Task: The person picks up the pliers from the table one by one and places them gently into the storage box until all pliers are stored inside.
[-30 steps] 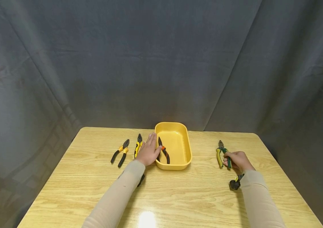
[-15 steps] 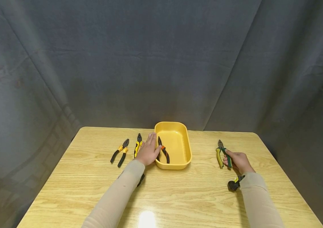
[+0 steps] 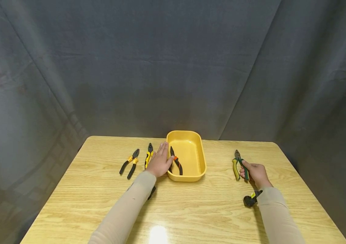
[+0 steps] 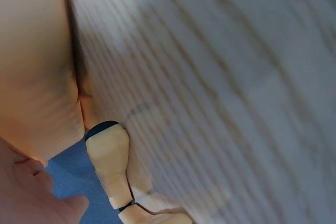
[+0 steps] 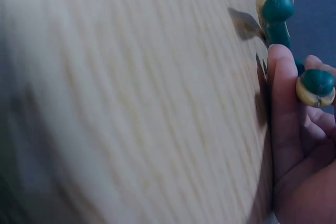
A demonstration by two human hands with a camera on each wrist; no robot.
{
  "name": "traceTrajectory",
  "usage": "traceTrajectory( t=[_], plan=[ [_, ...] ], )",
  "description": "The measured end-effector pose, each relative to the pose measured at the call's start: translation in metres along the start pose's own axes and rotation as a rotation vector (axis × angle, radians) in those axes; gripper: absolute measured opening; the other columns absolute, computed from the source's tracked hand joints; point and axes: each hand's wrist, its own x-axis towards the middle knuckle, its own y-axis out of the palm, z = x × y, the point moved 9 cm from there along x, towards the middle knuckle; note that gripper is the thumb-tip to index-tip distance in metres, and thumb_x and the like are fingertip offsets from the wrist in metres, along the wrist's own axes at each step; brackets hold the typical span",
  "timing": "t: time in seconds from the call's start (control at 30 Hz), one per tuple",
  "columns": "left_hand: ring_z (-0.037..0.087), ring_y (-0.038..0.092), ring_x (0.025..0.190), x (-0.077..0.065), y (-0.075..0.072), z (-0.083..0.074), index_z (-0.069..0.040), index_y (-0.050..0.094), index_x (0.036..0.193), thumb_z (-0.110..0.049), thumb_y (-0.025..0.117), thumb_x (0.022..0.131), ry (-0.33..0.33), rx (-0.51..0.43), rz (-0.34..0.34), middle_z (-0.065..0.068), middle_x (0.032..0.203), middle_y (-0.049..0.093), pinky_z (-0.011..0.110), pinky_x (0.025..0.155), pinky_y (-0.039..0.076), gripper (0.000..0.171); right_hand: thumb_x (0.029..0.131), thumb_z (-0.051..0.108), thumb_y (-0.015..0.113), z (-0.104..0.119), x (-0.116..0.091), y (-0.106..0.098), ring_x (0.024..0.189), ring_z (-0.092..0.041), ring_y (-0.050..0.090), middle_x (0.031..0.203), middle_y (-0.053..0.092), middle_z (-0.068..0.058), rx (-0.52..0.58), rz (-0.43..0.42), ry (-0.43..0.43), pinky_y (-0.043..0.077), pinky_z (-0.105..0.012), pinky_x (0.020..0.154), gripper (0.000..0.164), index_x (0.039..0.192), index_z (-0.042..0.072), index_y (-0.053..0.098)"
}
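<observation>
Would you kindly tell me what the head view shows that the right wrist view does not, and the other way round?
Only the head view: the left hand at the left rim of the yellow tray, the orange-and-black long-nose pliers inside, and two pairs of yellow-and-black pliers left of it.
Only the right wrist view: a close, end-on look at the two handle ends, each green and yellow.
Both: the right hand holding the green-and-yellow pliers, and the wooden tabletop.
</observation>
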Motion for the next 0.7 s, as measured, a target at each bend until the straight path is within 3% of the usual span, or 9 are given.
traceTrajectory(
  t=[0.33, 0.7],
  plan=[
    [0.027, 0.006, 0.156, -0.0001, -0.0027, -0.0008, -0.003, 0.011, 0.163, -0.038, 0.039, 0.110, -0.002, 0.003, 0.002, 0.014, 0.170, 0.010, 0.058, 0.122, 0.013, 0.069, 0.108, 0.029, 0.052, 0.0043, -0.0001, 0.0002, 0.057, -0.007, 0.067, 0.069, 0.068, -0.002, -0.041, -0.060, -0.002, 0.059, -0.025, 0.058, 0.052, 0.113, -0.023, 0.056],
    [0.031, 0.009, 0.156, -0.0019, -0.0028, -0.0037, 0.000, 0.013, 0.162, -0.036, 0.039, 0.110, 0.013, 0.020, -0.015, 0.017, 0.169, 0.013, 0.060, 0.121, 0.015, 0.069, 0.110, 0.026, 0.046, 0.0033, -0.0026, 0.0036, 0.057, -0.007, 0.066, 0.070, 0.067, -0.003, -0.045, -0.055, 0.022, 0.058, -0.024, 0.057, 0.048, 0.113, -0.021, 0.055]
  ],
)
